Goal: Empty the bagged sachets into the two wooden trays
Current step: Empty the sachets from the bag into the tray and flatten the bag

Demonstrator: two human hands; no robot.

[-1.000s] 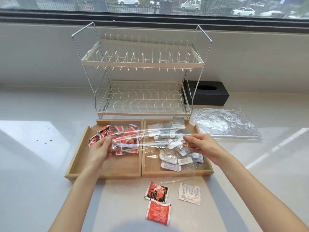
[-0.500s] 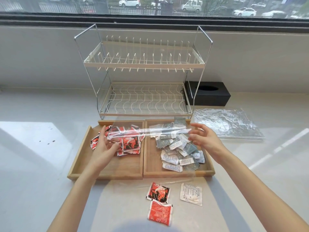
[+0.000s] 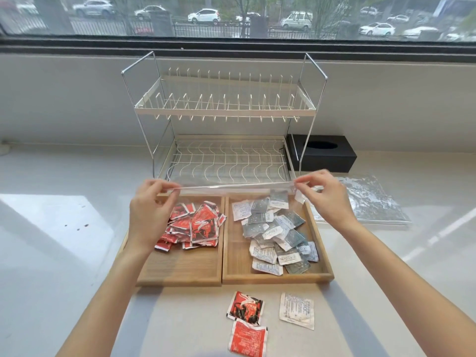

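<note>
Clear bag [image 3: 237,187] stretched between both hands' grip, above wooden trays [image 3: 223,276]

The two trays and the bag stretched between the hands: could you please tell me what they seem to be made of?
The trays look like pale, unpainted wood with a matt finish: grain lines run along the floors. The bag looks like thin clear plastic film, glossy; the rack shows through it, and its edge catches light. The left hand and right hand pinch its ends.
</note>
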